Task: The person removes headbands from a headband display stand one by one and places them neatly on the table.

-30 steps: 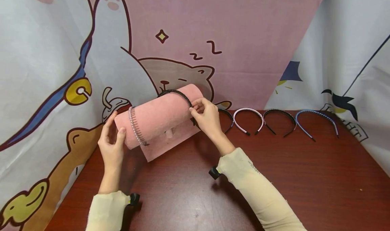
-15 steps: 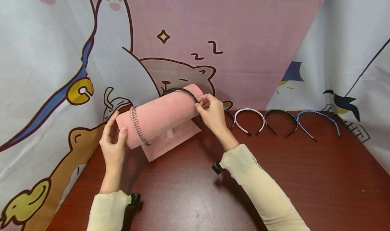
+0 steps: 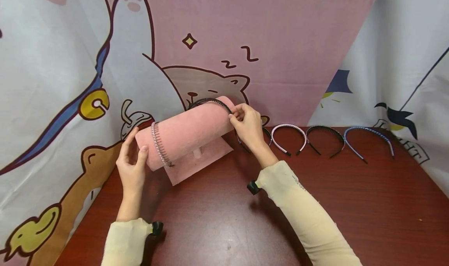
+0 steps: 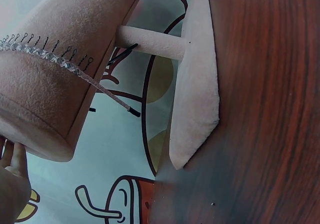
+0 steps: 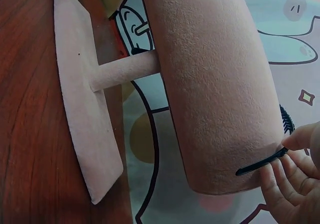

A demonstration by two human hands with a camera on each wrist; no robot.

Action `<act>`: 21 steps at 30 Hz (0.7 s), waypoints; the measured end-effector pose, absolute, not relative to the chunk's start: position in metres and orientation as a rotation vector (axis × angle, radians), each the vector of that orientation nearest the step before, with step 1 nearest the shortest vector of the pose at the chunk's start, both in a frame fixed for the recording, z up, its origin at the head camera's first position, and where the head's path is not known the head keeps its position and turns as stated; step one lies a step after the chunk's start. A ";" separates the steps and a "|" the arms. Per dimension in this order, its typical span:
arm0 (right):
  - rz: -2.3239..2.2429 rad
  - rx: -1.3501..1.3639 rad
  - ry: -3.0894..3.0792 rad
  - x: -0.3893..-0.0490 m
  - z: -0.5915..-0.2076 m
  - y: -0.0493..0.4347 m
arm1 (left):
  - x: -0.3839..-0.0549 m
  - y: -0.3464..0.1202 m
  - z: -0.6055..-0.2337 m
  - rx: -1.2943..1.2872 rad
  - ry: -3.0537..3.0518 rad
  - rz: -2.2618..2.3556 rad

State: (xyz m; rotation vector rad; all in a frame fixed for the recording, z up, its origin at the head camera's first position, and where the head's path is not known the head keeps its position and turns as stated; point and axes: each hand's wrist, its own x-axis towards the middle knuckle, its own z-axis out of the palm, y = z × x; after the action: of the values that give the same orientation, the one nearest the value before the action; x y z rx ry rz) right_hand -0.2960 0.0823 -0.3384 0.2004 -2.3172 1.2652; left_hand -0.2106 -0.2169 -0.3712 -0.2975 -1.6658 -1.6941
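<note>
A pink plush headband stand (image 3: 189,129) has a padded roll on a short post above a flat base (image 4: 197,98). At the roll's left end my left hand (image 3: 131,168) holds it, thumb in front and fingers behind. Around the roll near that end sits a clear beaded headband with comb teeth (image 3: 156,143). My right hand (image 3: 249,125) pinches a black headband (image 3: 212,101) by its near arm, close to the roll's right end. That headband arches over the roll; in the right wrist view its tip (image 5: 245,171) lies against the plush.
To the right, in a row along the back of the brown table (image 3: 210,227), lie a pink headband (image 3: 288,126), a dark one (image 3: 326,128) and a blue one (image 3: 368,129). Another dark headband (image 3: 267,135) is partly behind my right hand. Printed cloth (image 3: 287,55) hangs behind.
My right hand has slid the black headband rightward along the roll toward its right end. My left hand keeps its hold, and the clear headband stays in place on the roll.
</note>
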 end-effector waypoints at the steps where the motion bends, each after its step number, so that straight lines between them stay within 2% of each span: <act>1: 1.261 0.197 -2.319 -0.297 -0.338 0.083 | -0.213 -0.219 -0.374 -0.299 -1.663 -1.696; 6: 1.246 0.192 -2.337 -0.300 -0.334 0.086 | -0.222 -0.225 -0.384 -0.297 -1.656 -1.703; 16: 1.161 0.154 -2.389 -0.307 -0.325 0.094 | -0.209 -0.215 -0.369 -0.305 -1.664 -1.695; 21: 1.165 0.143 -2.405 -0.310 -0.324 0.096 | -0.216 -0.221 -0.378 -0.295 -1.659 -1.691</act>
State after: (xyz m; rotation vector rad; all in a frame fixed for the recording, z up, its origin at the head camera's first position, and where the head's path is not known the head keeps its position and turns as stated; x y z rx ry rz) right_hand -0.3104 0.0960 -0.3241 0.1428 -2.4051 1.1654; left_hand -0.2163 -0.2212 -0.3782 -0.2945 -1.6590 -1.6911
